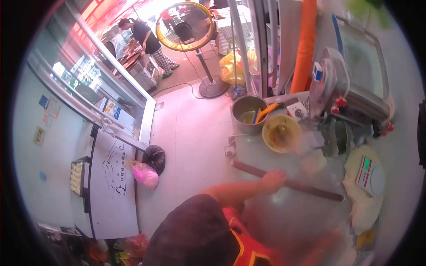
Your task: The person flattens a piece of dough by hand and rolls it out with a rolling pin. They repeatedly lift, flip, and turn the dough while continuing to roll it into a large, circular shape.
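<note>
My left hand (273, 181) rests around a long dark-brown rolling pin (310, 190), which lies slantwise across the grey worktop (262, 155). Its fingers are partly blurred but appear closed over the rod. Low on the right, my right hand (333, 248) is a reddish smear, and its fingers cannot be made out. A pale flat piece (314, 162) that looks like dough lies beyond the rolling pin. A yellow bowl (280, 133) with some residue inside stands on the worktop, farther off than my left hand.
Behind the bowl stands a metal pot (242, 106) with an orange-handled brush or scraper (267, 111). To the right, a digital scale (370, 175) sits by a pale mass (361, 213). A machine (355, 97) stands behind. A fan (188, 26) and another person (146, 40) are beyond the doorway.
</note>
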Action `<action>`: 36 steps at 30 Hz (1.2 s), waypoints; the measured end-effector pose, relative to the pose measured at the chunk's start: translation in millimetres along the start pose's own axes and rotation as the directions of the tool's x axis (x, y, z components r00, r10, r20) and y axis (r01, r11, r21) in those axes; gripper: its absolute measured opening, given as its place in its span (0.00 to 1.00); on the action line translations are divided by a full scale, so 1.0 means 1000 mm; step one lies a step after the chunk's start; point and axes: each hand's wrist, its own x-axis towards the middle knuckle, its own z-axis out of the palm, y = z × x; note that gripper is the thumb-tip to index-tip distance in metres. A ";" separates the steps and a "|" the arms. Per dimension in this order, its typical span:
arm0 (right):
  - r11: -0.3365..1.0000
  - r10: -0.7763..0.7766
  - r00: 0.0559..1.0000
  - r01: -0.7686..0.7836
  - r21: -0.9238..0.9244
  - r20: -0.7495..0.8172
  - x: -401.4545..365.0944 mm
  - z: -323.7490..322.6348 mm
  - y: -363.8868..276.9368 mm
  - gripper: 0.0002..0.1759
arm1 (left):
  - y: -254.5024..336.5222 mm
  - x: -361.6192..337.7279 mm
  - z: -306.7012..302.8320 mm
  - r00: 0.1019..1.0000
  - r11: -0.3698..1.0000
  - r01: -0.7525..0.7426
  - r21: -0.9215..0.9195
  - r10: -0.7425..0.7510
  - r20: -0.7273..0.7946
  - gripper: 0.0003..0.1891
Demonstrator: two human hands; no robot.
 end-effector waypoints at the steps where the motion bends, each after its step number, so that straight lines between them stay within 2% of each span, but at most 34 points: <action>1: 0.995 -0.088 0.995 0.090 0.031 -0.051 -0.007 -0.007 -0.025 0.29 | 0.001 -0.001 -0.001 1.000 1.000 0.006 -0.009 -0.006 -0.004 0.17; 2: 0.990 -0.144 0.980 0.142 -0.022 -0.134 -0.027 -0.021 -0.068 0.29 | 0.002 -0.004 -0.003 1.000 1.000 0.011 -0.021 -0.011 -0.005 0.17; 4: 0.953 -0.271 0.953 0.247 0.174 0.134 -0.063 -0.049 -0.103 0.30 | 0.004 -0.010 -0.008 1.000 1.000 0.007 -0.014 -0.007 -0.001 0.17; 7: 0.936 -0.309 0.858 0.198 0.291 0.410 -0.076 -0.125 -0.132 0.33 | 0.008 -0.024 -0.022 1.000 1.000 -0.010 -0.008 0.010 0.013 0.17; 10: 0.904 -0.416 0.828 0.336 0.263 0.375 -0.075 -0.077 -0.117 0.35 | 0.012 -0.031 -0.024 0.999 0.993 -0.036 -0.115 0.040 0.033 0.17; 13: 0.891 -0.430 0.887 0.387 0.238 0.169 -0.076 -0.058 -0.124 0.35 | 0.014 -0.031 -0.014 0.994 0.978 -0.103 -0.184 0.106 0.005 0.17; 16: 0.908 -0.381 0.915 0.344 0.241 0.130 -0.077 -0.095 -0.138 0.34 | 0.024 -0.032 -0.014 0.984 0.970 -0.178 -0.166 0.177 -0.025 0.17; 18: 0.931 -0.324 0.937 0.289 0.224 0.133 -0.080 -0.089 -0.135 0.35 | 0.029 -0.032 -0.015 0.982 0.974 -0.188 -0.125 0.189 -0.005 0.18; 21: 0.957 -0.204 0.969 0.168 0.235 0.137 -0.098 -0.061 -0.124 0.36 | 0.036 -0.033 -0.018 0.978 0.955 -0.204 -0.214 0.210 0.002 0.14; 22: 0.967 -0.142 0.979 0.106 0.234 0.144 -0.105 -0.075 -0.124 0.37 | 0.035 -0.033 -0.016 0.978 0.956 -0.199 -0.213 0.207 0.013 0.13; 23: 0.968 -0.054 0.925 -0.043 0.246 0.377 -0.109 -0.090 -0.120 0.38 | 0.032 -0.032 -0.011 0.974 0.952 -0.210 -0.223 0.223 0.035 0.11; 24: 0.933 -0.005 0.912 -0.144 0.330 0.410 -0.109 -0.110 -0.121 0.39 | 0.035 -0.031 -0.002 0.963 0.938 -0.236 -0.252 0.261 0.069 0.10; 25: 0.881 0.045 0.896 -0.244 0.405 0.442 -0.109 -0.129 -0.123 0.40 | 0.034 -0.031 0.000 0.948 0.906 -0.305 -0.295 0.319 -0.002 0.09; 26: 0.792 0.088 0.960 -0.230 0.566 0.266 -0.125 -0.109 -0.106 0.42 | 0.030 -0.030 0.004 0.922 0.856 -0.379 -0.352 0.381 -0.066 0.08; 27: 0.710 0.166 0.983 -0.172 0.683 0.074 -0.143 -0.108 -0.085 0.44 | 0.035 -0.026 -0.007 0.910 0.852 -0.388 -0.352 0.416 0.003 0.08; 28: 0.848 -0.039 0.996 0.078 0.524 -0.084 -0.121 -0.173 -0.084 0.46 | 0.041 -0.022 -0.019 0.872 0.834 -0.423 -0.355 0.481 0.089 0.10; 29: 0.896 -0.101 0.994 0.104 0.432 -0.031 -0.113 -0.199 -0.075 0.47 | 0.044 -0.018 -0.019 0.816 0.780 -0.515 -0.355 0.573 0.074 0.11; 30: 0.935 -0.130 0.991 0.109 0.336 0.040 -0.122 -0.194 -0.055 0.44 | 0.059 -0.020 -0.017 0.778 0.757 -0.568 -0.323 0.622 0.091 0.12; 31: 0.897 -0.234 0.969 0.184 0.401 0.078 -0.124 -0.183 -0.035 0.41 | 0.072 -0.018 -0.019 0.742 0.734 -0.623 -0.270 0.664 0.096 0.12; 32: 0.905 -0.221 0.927 0.080 0.418 0.302 -0.137 -0.174 -0.013 0.41 | 0.087 -0.020 -0.030 0.698 0.699 -0.642 -0.315 0.703 0.138 0.13; 33: 0.900 -0.218 0.845 -0.019 0.435 0.488 -0.153 -0.172 0.005 0.40 | 0.101 -0.016 -0.039 0.661 0.671 -0.658 -0.342 0.732 0.164 0.13; 35: 0.911 -0.147 0.864 -0.071 0.406 0.481 -0.167 -0.187 0.014 0.39 | 0.108 -0.011 -0.037 0.670 0.734 -0.598 -0.323 0.679 0.301 0.17; 36: 0.910 -0.138 0.869 -0.078 0.407 0.476 -0.172 -0.192 0.009 0.38 | 0.102 -0.017 -0.035 0.710 0.788 -0.550 -0.277 0.615 0.343 0.21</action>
